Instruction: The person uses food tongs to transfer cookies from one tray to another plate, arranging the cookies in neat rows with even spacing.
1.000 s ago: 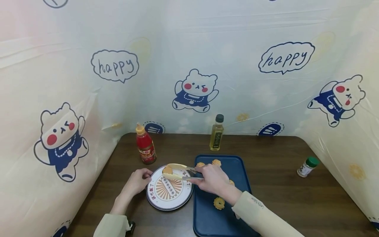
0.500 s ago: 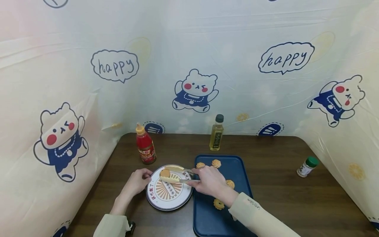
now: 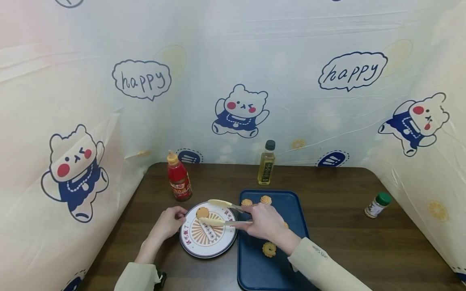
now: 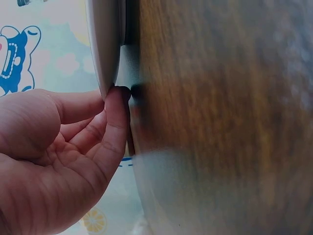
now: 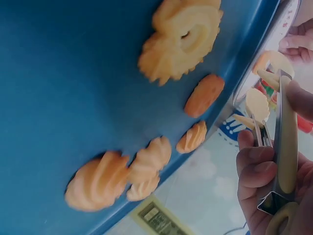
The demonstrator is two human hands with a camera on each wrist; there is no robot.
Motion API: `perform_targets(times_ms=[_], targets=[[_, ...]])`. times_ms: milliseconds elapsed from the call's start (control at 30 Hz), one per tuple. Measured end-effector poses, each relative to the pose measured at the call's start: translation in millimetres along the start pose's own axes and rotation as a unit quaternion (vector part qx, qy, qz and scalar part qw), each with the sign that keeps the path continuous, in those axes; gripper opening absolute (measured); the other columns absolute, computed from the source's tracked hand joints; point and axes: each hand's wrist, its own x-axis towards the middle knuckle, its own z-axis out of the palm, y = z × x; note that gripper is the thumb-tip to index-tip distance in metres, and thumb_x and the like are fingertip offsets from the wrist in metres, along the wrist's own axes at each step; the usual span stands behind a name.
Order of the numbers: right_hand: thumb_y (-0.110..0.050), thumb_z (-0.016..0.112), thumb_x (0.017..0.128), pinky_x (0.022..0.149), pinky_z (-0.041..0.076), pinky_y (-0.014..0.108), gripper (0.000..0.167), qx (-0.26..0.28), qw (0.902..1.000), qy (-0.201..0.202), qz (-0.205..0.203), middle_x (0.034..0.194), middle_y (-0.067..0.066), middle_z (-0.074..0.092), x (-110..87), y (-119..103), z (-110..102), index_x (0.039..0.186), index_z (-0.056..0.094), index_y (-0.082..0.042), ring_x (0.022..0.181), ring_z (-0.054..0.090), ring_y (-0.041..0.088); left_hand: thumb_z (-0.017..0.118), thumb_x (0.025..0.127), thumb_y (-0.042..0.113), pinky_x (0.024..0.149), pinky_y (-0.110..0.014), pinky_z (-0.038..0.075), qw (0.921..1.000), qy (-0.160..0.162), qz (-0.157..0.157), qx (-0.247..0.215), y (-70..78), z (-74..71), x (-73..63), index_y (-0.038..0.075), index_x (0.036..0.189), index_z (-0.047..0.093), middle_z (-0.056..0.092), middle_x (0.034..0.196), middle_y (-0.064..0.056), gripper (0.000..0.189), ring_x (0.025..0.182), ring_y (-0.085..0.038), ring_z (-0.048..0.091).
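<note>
In the head view, my left hand (image 3: 169, 223) pinches the left rim of a white printed plate (image 3: 225, 238); the left wrist view shows thumb and fingertips at the rim of the plate (image 4: 101, 44). A round cookie (image 3: 202, 212) lies on the plate's upper left part. My right hand (image 3: 265, 221) grips pale-tipped metal tongs (image 3: 214, 222) above the plate. Their arms stand spread, and the cookie lies by their tips, apart from the upper one; contact with the lower one is unclear. In the right wrist view, fingers wrap the tongs (image 5: 287, 142).
A blue tray (image 3: 255, 270) with several cookies (image 3: 269, 249) lies right of the plate, partly under my right arm. Behind stand a red sauce bottle (image 3: 179, 180) and an oil bottle (image 3: 267, 165). A green-capped jar (image 3: 378, 205) is at the right.
The tongs carried the cookie slightly left and down onto the plate, then spread and let it go. My right hand has shifted back right a little. The left hand stays put.
</note>
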Motion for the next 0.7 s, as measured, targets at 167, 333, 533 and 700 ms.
perform_targets(times_ms=[167, 333, 533, 700], targets=[[-0.059, 0.071, 0.084, 0.046, 0.040, 0.027, 0.061, 0.003, 0.9996, 0.003, 0.027, 0.071, -0.003, 0.068, -8.6, 15, -12, 0.130, 0.068, -0.018, 0.047, 0.047, 0.006, 0.065, 0.092, 0.000, 0.077, -0.043, 0.048, 1.0000, 0.001, 0.005, 0.003, 0.6, -0.7, -0.8, -0.003, 0.109, 0.068, 0.063, 0.088, -0.007, 0.017, 0.082, -0.023, 0.056], [-0.056, 0.074, 0.082, 0.045, 0.037, 0.027, 0.062, 0.010, 0.9976, 0.030, 0.062, 0.091, 0.002, 0.073, -18.6, 38, -29, 0.129, 0.069, -0.016, 0.045, 0.045, 0.007, 0.065, 0.093, 0.002, 0.078, -0.042, 0.048, 1.0000, -0.002, -0.007, -0.001, 1.2, 0.5, 0.6, -0.002, 0.111, 0.068, 0.064, 0.090, -0.007, 0.018, 0.083, -0.023, 0.056], [-0.056, 0.074, 0.084, 0.042, 0.030, 0.029, 0.066, 0.014, 0.9941, 0.036, 0.102, 0.047, -0.004, 0.047, -36.1, 69, -48, 0.132, 0.066, -0.011, 0.036, 0.032, 0.011, 0.065, 0.093, 0.002, 0.079, -0.044, 0.049, 1.0000, 0.000, -0.007, 0.002, 0.2, 1.5, 0.3, -0.002, 0.110, 0.068, 0.064, 0.090, -0.007, 0.018, 0.083, -0.023, 0.057], [-0.057, 0.072, 0.084, 0.041, 0.029, 0.028, 0.069, -0.003, 0.9914, 0.035, 0.126, 0.047, -0.006, 0.035, -51.2, 95, -54, 0.131, 0.066, -0.009, 0.037, 0.031, 0.011, 0.065, 0.093, 0.002, 0.079, -0.044, 0.049, 1.0000, -0.001, -0.005, 0.004, 1.4, 0.6, -0.4, -0.002, 0.110, 0.068, 0.064, 0.089, -0.007, 0.018, 0.083, -0.023, 0.057]])
